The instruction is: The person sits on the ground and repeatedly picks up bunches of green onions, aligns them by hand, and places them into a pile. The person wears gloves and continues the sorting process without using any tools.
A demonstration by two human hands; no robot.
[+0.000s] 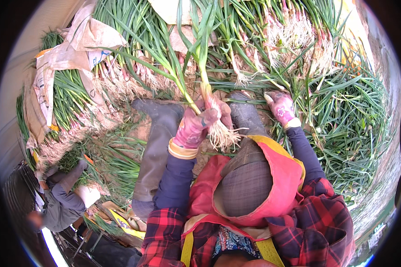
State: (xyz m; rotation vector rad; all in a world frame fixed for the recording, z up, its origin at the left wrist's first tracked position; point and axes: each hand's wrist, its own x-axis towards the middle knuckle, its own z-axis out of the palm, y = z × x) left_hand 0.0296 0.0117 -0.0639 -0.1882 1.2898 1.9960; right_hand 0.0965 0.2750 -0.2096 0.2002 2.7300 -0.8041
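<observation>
My left hand [189,129], in a pink patterned glove, is closed around a few green garlic plants [204,75]. Their leaves point away from me, and the pale roots [221,134] hang out below the fingers towards my lap. My right hand [281,106], gloved alike, is low among loose green leaves and stalks beside my right boot [249,115]. Its fingertips are partly hidden, so whether it grips a stalk is unclear. Beyond both hands lie rows of garlic with reddish stem bases and stringy roots [292,30].
A heap of loose green leaves [351,126] lies to the right. Sacking [65,55] partly covers garlic bundles at the left. My left boot [158,143] is planted beside cut leaves [123,163]. Another person [63,200] sits at the lower left. A red apron [284,167] drapes my lap.
</observation>
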